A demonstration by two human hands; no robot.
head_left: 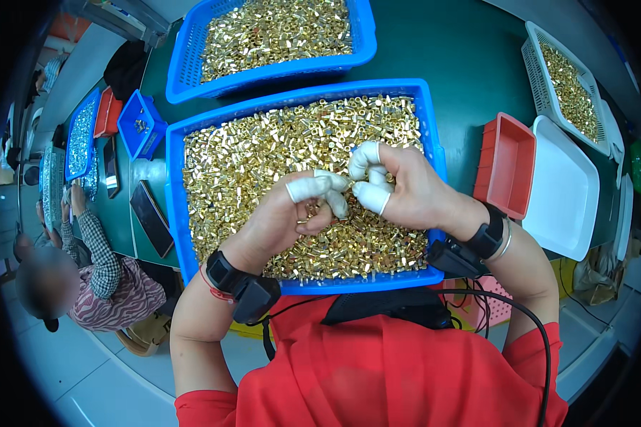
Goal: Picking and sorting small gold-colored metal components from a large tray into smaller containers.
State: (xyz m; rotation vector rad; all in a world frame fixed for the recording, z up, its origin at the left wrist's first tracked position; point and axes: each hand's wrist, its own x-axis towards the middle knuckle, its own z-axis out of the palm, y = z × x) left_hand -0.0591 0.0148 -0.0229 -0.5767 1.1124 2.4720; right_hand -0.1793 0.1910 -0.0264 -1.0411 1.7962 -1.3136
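Holding the left hand [274,217] and the right hand [414,186] close together at the centre of the frame, over a blue plastic tray [174,192] of small brass fittings [228,164]. Curling the fingers inward in white finger cots [309,188], with fingertips nearly meeting around a gold-coloured glint. Possibly pinching one fitting there; showing too little to confirm a grip by either hand, or to read its pointing direction or long axis. Lying at mixed angles inside the tray, some with bores facing upward. Running lengthwise from left to right, in the tray's case. Hiding, beneath both hands, part of the fill. Cutting off a second blue basket [363,32] at the top edge.
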